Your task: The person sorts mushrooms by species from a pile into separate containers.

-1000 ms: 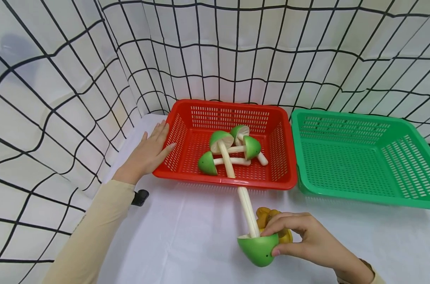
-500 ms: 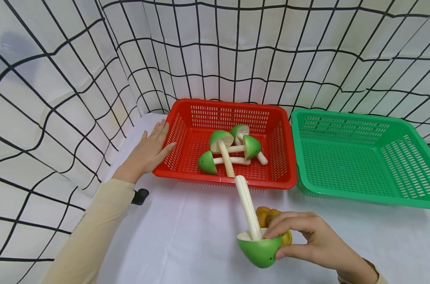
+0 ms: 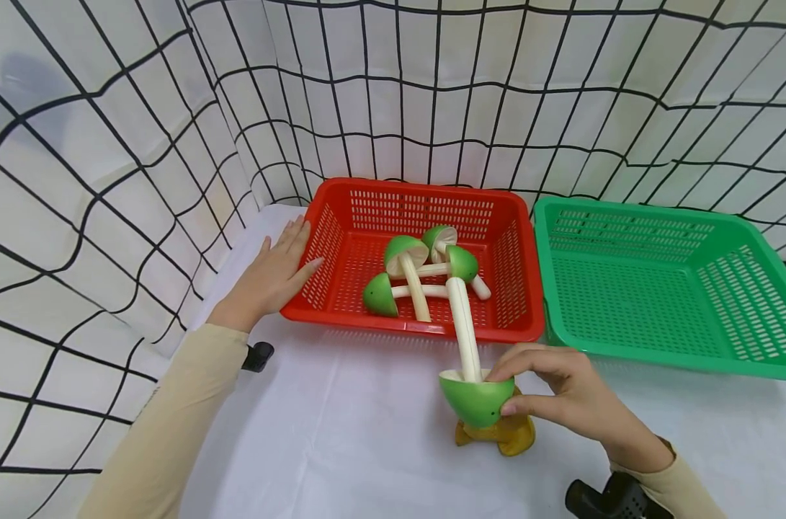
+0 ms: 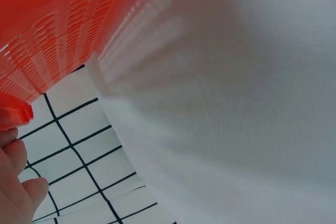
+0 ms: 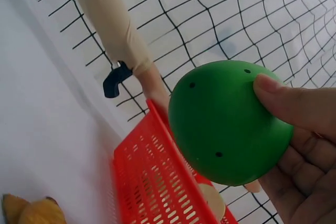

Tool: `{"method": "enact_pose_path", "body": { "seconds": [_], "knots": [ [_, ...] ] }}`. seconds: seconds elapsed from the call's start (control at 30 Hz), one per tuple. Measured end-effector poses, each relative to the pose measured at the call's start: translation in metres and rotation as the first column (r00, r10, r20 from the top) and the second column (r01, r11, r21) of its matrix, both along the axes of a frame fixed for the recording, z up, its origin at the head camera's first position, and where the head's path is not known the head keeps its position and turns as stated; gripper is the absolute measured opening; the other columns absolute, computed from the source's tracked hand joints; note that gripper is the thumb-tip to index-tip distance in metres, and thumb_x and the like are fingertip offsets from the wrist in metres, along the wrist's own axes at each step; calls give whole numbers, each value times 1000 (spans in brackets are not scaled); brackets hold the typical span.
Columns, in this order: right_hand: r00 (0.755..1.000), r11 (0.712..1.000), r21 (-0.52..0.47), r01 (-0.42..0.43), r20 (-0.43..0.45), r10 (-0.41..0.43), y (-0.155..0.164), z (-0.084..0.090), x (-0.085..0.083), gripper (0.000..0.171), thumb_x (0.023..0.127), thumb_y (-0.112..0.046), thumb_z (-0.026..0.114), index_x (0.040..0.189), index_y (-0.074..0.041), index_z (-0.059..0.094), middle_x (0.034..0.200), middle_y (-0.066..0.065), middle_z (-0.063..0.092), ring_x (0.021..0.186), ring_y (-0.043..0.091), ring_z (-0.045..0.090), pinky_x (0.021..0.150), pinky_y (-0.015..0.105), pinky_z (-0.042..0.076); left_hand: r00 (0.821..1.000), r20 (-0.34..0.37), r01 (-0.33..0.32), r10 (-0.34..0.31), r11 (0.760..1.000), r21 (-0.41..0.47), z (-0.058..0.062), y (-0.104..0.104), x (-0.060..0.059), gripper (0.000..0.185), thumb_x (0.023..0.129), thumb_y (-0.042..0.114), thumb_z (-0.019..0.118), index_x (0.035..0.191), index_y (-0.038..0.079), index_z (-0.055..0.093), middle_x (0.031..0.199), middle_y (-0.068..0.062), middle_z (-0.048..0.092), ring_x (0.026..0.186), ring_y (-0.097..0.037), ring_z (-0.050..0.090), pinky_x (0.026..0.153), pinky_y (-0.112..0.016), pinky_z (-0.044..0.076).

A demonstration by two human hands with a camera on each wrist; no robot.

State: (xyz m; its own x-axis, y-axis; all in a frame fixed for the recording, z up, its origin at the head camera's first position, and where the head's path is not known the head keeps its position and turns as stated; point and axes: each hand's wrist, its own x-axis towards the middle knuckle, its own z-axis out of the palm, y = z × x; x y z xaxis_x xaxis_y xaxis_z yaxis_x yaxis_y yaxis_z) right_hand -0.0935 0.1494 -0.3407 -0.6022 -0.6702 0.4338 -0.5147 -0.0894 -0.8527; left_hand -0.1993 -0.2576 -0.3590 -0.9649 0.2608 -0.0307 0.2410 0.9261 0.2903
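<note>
My right hand (image 3: 564, 389) pinches a toy mushroom by its dotted green cap (image 3: 473, 405), thumb outside and fingers at the cap's edge. Its white stem (image 3: 464, 324) points away from me and overlaps the front rim of the red basket (image 3: 425, 189) in the head view. Seen from the right wrist, the round cap (image 5: 226, 129) hides the stem. Several similar mushrooms (image 3: 402, 254) lie crossed inside the basket. My left hand (image 3: 263, 277) rests at the basket's left side with extended fingers; the left wrist view shows its fingertips (image 4: 10, 150) right at the red rim.
A green basket (image 3: 626, 295) stands at the right, beside the red one. Below the held mushroom, a yellow-brown lobed object (image 3: 512, 436) lies on the white tablecloth (image 3: 367, 432). White walls with black netting (image 3: 464, 108) rise behind and at the left.
My right hand has carried the mushroom away from me, so the stem end now reaches over the red basket's front rim. My left hand stays in place.
</note>
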Motion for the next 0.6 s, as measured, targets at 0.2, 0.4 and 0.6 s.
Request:
{"method": "enact_pose_path", "body": {
  "seconds": [0.2, 0.4, 0.6],
  "knots": [
    [998, 997, 39, 60, -29, -59, -4, 3, -18, 37, 70, 14, 74, 101, -5, 69, 100, 5, 66, 95, 16, 59, 86, 25, 48, 1000, -2, 2, -2, 1000, 7, -1, 0, 0, 73, 100, 47, 31, 150, 1, 3, 157, -14, -2, 144, -30, -2, 112, -56, 1],
    [999, 997, 53, 53, -14, -52, -8, 7, -30, 35, 71, 14, 73, 101, -3, 68, 98, 10, 65, 95, 17, 59, 80, 27, 53, 1000, -4, 8, -8, 1000, 3, 1, 0, 0, 68, 102, 40, 31, 150, 1, 3, 158, -13, -1, 144, -30, -1, 112, -55, 1],
    [991, 988, 92, 121, -69, -115, -14, 7, -41, 35, 70, 15, 73, 101, -1, 68, 98, 6, 66, 97, 14, 58, 83, 23, 51, 1000, -6, 6, -6, 1000, 15, -1, -1, 2, 61, 102, 27, 30, 150, 2, 2, 157, -12, 1, 144, -28, -2, 112, -54, 1]
  ]
}}
